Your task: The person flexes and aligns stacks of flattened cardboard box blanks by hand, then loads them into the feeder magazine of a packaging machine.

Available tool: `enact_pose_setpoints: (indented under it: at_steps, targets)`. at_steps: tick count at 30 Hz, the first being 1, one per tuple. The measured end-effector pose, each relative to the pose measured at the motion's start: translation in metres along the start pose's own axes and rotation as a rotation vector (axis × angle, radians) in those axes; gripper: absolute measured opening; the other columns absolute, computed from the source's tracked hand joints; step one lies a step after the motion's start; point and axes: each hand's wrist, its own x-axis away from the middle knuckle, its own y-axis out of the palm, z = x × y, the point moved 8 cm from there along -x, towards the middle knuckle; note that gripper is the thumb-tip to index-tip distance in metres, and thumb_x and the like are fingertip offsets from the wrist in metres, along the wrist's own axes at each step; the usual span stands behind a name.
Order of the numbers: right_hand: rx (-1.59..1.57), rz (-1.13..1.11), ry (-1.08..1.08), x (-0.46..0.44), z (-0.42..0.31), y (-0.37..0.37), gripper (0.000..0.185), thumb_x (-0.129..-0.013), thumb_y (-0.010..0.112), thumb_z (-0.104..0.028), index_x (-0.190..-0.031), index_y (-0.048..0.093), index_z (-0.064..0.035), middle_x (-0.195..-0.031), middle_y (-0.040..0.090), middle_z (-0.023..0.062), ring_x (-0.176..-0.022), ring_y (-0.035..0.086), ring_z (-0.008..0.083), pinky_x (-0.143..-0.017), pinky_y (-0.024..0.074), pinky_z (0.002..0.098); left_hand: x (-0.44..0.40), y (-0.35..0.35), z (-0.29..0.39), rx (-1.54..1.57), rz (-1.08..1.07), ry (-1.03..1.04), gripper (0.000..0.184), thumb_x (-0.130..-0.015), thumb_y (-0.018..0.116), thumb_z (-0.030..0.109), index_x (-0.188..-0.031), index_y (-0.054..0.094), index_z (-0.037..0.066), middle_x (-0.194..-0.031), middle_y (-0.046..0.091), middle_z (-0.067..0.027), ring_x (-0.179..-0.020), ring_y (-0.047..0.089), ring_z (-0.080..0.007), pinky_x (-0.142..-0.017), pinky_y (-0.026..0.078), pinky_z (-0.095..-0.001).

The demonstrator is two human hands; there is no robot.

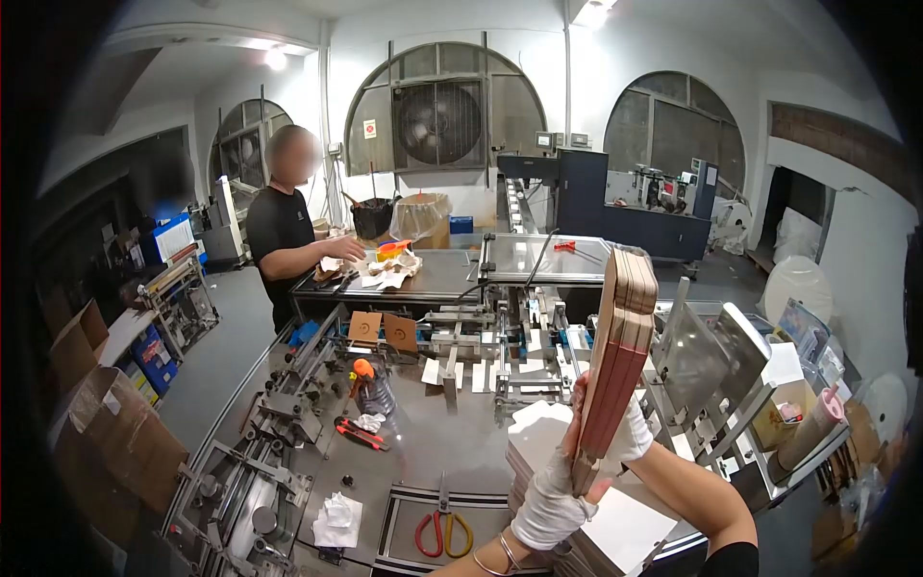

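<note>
A thick bundle of flat brown-and-pink cardboard pieces (618, 370) stands upright and slightly tilted between my hands. My left hand (558, 500), in a white glove with bare fingers, grips its lower left side. On the bundle's right side is my right hand (630, 433), also white-gloved and closed on it; part of this hand is hidden behind the cardboard. Below my hands lie a stack of white sheets (541, 431) and another white-topped stack (625, 527). Scissors with red and yellow handles (443, 534) lie left of my left hand.
A spray bottle with an orange top (375, 394), a red utility knife (361, 434) and crumpled white paper (337, 520) lie on the metal machine bed. Machine rails (461, 327) run across behind. A co-worker (284, 226) stands at the back left table. Clear guard panels (707, 351) rise at right.
</note>
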Motion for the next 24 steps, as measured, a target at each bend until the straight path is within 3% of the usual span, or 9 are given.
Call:
enact_pose_setpoints:
  at_steps: [7, 9, 10, 11, 13, 14, 18, 21, 24]
  targets:
    - [0.186, -0.056, 0.09, 0.01, -0.003, 0.01, 0.069, -0.072, 0.062, -0.06, -0.113, 0.051, -0.0055, -0.092, 0.057, 0.0035, -0.091, 0.058, 0.0169, -0.078, 0.0491, 0.0326, 0.004, -0.004, -0.027, -0.13, -0.046, -0.194, 0.058, -0.079, 0.064, 0.012, -0.127, 0.033, -0.002, -0.111, 0.054, -0.0133, -0.097, 0.055, -0.0191, -0.081, 0.047, -0.0352]
    - [0.69, 0.003, 0.161, 0.007, -0.012, -0.02, 0.062, -0.076, 0.062, -0.057, -0.114, 0.052, -0.009, -0.09, 0.058, 0.0015, -0.09, 0.057, 0.0127, -0.076, 0.049, 0.0285, 0.018, -0.005, -0.072, -0.023, -0.214, -0.714, 0.047, -0.079, 0.063, 0.012, -0.118, 0.042, -0.004, -0.107, 0.056, -0.0127, -0.091, 0.058, -0.018, -0.073, 0.051, -0.0325]
    - [0.67, -0.064, 0.137, 0.01, -0.02, -0.01, 0.064, -0.082, 0.06, -0.047, -0.127, 0.041, -0.007, -0.102, 0.051, 0.0077, -0.083, 0.055, 0.0126, -0.069, 0.0493, 0.0281, 0.007, -0.009, -0.068, 0.276, -0.095, -0.623, 0.049, -0.082, 0.059, 0.013, -0.123, 0.038, -0.004, -0.107, 0.057, -0.0144, -0.09, 0.059, -0.022, -0.073, 0.052, -0.0338]
    - [0.588, 0.111, 0.222, 0.033, -0.037, 0.005, 0.074, -0.08, 0.065, -0.038, -0.134, 0.028, -0.0021, -0.116, 0.047, 0.0127, -0.095, 0.052, 0.0161, -0.082, 0.0459, 0.0313, -0.004, -0.012, -0.063, 0.575, 0.031, -0.546, 0.052, -0.084, 0.054, 0.014, -0.128, 0.034, -0.003, -0.106, 0.057, -0.016, -0.09, 0.061, -0.0259, -0.073, 0.053, -0.0351]
    - [1.105, -0.189, -0.392, 0.055, -0.093, 0.048, 0.097, -0.072, 0.072, -0.037, -0.138, 0.014, 0.0035, -0.14, 0.025, 0.0212, -0.13, 0.024, 0.0294, -0.107, 0.0195, 0.0395, -0.049, -0.008, -0.003, 0.771, -0.081, -0.487, 0.041, -0.085, 0.052, 0.016, -0.119, 0.043, -0.006, -0.105, 0.058, -0.0149, -0.087, 0.062, -0.0244, -0.072, 0.054, -0.0339]
    - [1.707, -0.242, -0.572, 0.078, -0.113, 0.065, 0.102, -0.067, 0.074, -0.043, -0.138, 0.016, 0.0022, -0.141, 0.02, 0.0231, -0.133, 0.021, 0.0337, -0.107, 0.0191, 0.0437, -0.063, -0.003, 0.005, 0.832, -0.085, -0.48, 0.04, -0.085, 0.052, 0.015, -0.117, 0.045, -0.006, -0.105, 0.059, -0.0149, -0.086, 0.062, -0.0235, -0.073, 0.054, -0.0329]
    - [2.541, 0.024, -0.685, 0.127, -0.128, 0.08, 0.058, -0.074, 0.061, -0.025, -0.128, 0.041, -0.0172, -0.133, 0.042, 0.0094, -0.123, 0.042, 0.0246, -0.104, 0.0266, 0.0456, -0.089, 0.049, 0.022, 1.025, -0.242, -0.58, 0.036, -0.085, 0.054, 0.017, -0.113, 0.047, -0.005, -0.105, 0.058, -0.0145, -0.085, 0.062, -0.0206, -0.073, 0.053, -0.0293]
    - [2.416, 0.24, -1.193, 0.163, -0.172, 0.062, 0.035, -0.078, 0.06, -0.017, -0.112, 0.052, -0.0116, -0.109, 0.061, 0.0097, -0.104, 0.058, 0.0247, -0.09, 0.0438, 0.0398, -0.095, 0.098, 0.051, 0.964, -0.274, -0.428, 0.041, -0.087, 0.057, 0.026, -0.117, 0.046, 0.001, -0.096, 0.06, -0.0089, -0.082, 0.06, -0.0159, -0.076, 0.05, -0.0283]
    - [2.336, 0.259, -1.313, 0.196, -0.218, 0.057, 0.035, -0.073, 0.068, -0.016, -0.104, 0.053, -0.0078, -0.098, 0.064, 0.0118, -0.089, 0.064, 0.0261, -0.077, 0.0522, 0.0367, -0.142, 0.13, 0.06, 1.549, -0.519, -0.538, 0.042, -0.086, 0.06, 0.029, -0.117, 0.045, 0.006, -0.103, 0.058, -0.0065, -0.093, 0.057, -0.0132, -0.082, 0.048, -0.0297]
